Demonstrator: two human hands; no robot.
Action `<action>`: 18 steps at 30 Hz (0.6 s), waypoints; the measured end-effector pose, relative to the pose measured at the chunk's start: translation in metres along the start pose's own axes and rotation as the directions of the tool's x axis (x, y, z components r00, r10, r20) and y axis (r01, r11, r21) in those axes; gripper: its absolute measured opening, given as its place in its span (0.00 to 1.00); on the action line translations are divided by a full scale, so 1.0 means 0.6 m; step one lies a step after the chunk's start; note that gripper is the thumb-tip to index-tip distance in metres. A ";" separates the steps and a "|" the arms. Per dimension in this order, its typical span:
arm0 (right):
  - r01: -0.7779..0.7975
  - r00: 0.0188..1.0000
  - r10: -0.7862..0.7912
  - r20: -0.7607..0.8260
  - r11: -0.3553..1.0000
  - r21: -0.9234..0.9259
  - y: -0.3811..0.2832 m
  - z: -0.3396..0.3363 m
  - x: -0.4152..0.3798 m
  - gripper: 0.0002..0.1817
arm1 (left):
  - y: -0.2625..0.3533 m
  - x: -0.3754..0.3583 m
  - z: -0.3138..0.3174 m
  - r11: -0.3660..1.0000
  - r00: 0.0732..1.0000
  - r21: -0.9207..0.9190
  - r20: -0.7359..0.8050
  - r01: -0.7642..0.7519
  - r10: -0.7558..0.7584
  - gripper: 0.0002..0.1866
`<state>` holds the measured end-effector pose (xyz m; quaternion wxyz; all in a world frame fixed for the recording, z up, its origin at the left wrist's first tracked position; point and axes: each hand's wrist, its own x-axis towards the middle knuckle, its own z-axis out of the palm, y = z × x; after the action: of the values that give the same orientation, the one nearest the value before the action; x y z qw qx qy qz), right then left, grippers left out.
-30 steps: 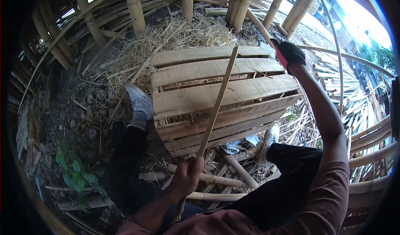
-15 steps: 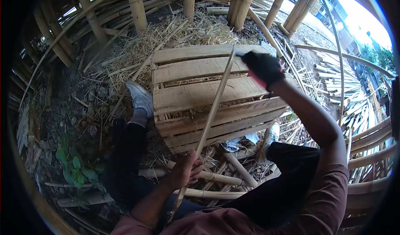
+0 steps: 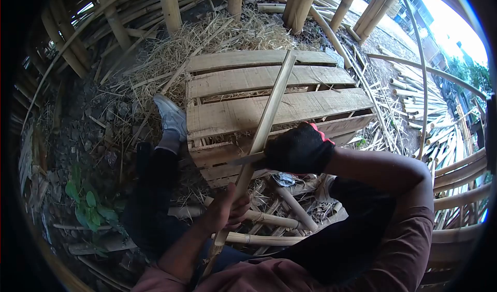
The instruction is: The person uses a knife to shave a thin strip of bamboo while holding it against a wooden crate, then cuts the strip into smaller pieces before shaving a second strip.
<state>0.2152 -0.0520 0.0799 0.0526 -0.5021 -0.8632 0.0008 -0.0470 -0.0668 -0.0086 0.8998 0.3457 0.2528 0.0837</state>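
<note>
A long, pale bamboo strip (image 3: 273,105) slants from my lap up across the slatted wooden crate (image 3: 222,117). Bare fingers of my left hand (image 3: 226,210) are wrapped round its lower part. My right hand (image 3: 299,149), in a black glove with red trim, is closed on a knife (image 3: 246,159) whose handle is hidden in the fist. The blade lies across the strip, a short way above my left hand. The strip's upper end rises past the crate's far slats.
Straw and shavings (image 3: 253,30) lie behind the crate. Bamboo posts (image 3: 169,7) stand at the back, and cut bamboo poles (image 3: 417,98) are piled on the right. My shoe (image 3: 171,117) rests left of the crate. A leafy plant (image 3: 90,206) grows at lower left.
My right hand has come down the strip with the knife, from near its upper end to just above my left hand. The left hand keeps its grip and has shifted slightly.
</note>
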 end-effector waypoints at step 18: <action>-0.805 0.593 0.791 -0.149 0.579 -0.130 0.242 -0.163 -0.017 0.36 | -0.030 0.004 0.006 0.999 0.995 0.014 0.085 0.045 -0.046 0.29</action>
<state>0.3549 0.0059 0.1683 0.0325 -0.8385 -0.5389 -0.0739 -0.0434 -0.0816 -0.0194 0.9093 0.3487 0.2224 0.0469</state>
